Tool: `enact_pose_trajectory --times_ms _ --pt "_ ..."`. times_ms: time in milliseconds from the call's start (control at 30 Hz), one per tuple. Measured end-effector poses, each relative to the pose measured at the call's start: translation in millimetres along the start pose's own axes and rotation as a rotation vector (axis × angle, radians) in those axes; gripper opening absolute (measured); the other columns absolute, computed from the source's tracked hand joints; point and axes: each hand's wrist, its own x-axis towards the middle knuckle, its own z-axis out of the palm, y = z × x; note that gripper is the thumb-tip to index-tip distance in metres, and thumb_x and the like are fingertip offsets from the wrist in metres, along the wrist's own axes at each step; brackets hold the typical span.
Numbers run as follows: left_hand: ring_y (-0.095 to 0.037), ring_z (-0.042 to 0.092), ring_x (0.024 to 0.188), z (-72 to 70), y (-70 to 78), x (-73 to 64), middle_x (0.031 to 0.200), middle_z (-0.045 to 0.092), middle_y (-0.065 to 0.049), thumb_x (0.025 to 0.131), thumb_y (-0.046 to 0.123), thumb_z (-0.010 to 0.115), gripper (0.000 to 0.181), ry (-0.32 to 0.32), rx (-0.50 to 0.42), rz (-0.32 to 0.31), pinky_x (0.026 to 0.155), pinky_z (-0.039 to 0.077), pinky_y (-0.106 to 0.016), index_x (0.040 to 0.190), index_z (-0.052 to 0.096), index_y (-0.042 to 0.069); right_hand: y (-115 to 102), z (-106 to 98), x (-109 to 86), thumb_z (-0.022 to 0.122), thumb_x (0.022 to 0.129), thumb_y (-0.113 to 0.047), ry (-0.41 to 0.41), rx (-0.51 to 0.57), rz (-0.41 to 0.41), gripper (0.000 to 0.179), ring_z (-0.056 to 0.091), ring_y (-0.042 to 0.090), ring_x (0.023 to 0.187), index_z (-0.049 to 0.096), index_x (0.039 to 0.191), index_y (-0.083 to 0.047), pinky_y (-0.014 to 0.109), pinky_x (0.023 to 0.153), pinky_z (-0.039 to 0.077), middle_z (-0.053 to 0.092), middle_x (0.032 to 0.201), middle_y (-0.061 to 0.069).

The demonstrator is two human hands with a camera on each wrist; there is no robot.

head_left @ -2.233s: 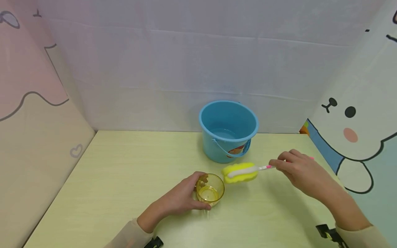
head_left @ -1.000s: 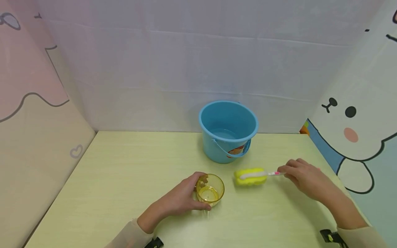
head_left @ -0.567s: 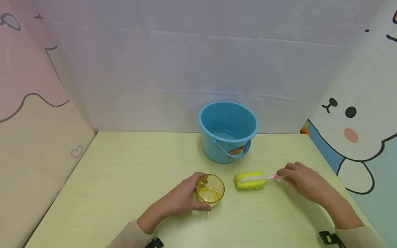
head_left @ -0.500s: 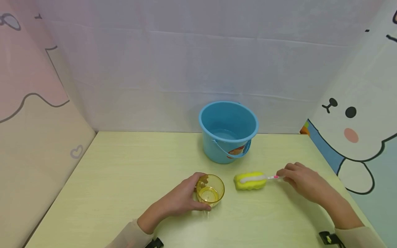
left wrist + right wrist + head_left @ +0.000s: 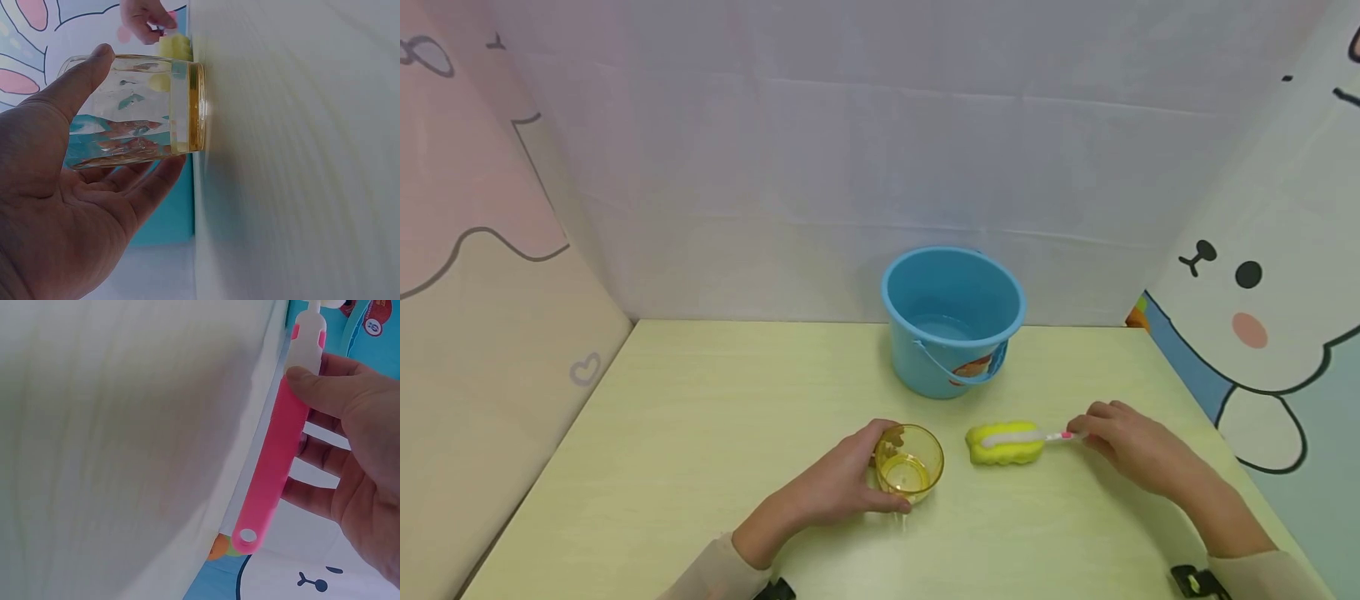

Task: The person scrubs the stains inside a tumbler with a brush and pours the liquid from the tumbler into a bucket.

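Note:
My left hand (image 5: 838, 479) grips an amber-tinted drinking glass (image 5: 912, 467), thumb on the near side and fingers round the far side. The left wrist view shows the glass (image 5: 140, 106) upright, its thick base at the tabletop. To its right, a sponge brush (image 5: 1006, 442) has its yellow and white foam head low at the table, pointing at the glass but apart from it. My right hand (image 5: 1131, 450) pinches its handle. In the right wrist view the pink and white handle (image 5: 275, 450) lies between thumb and fingers, its holed end free.
A blue bucket (image 5: 917, 362) with a hanging handle and a printed picture stands behind the glass and brush, near the back edge of the pale table (image 5: 715, 400). A plain sheet (image 5: 760, 192) hangs behind, with cartoon-printed panels (image 5: 1247, 333) at both sides.
The sponge brush has come down to the table and moved right, away from the glass, with my right hand lowering along with it. My left hand and the glass have stayed in place.

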Motion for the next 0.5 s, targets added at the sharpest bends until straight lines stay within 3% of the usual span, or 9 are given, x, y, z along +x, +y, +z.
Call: enact_pose_trajectory --times_ms 500 --pt "-0.019 0.056 0.131 0.6 -0.4 -0.6 0.143 0.059 -0.002 0.079 0.034 0.097 0.095 -0.001 0.007 -0.01 0.115 0.045 -0.044 0.154 0.044 0.01 -3.4 5.1 0.1 0.086 0.086 0.001 -0.106 -0.005 0.078 0.035 0.059 0.011 0.085 0.076 0.109 -0.023 0.036 0.073 0.059 0.062 0.095 -0.012"
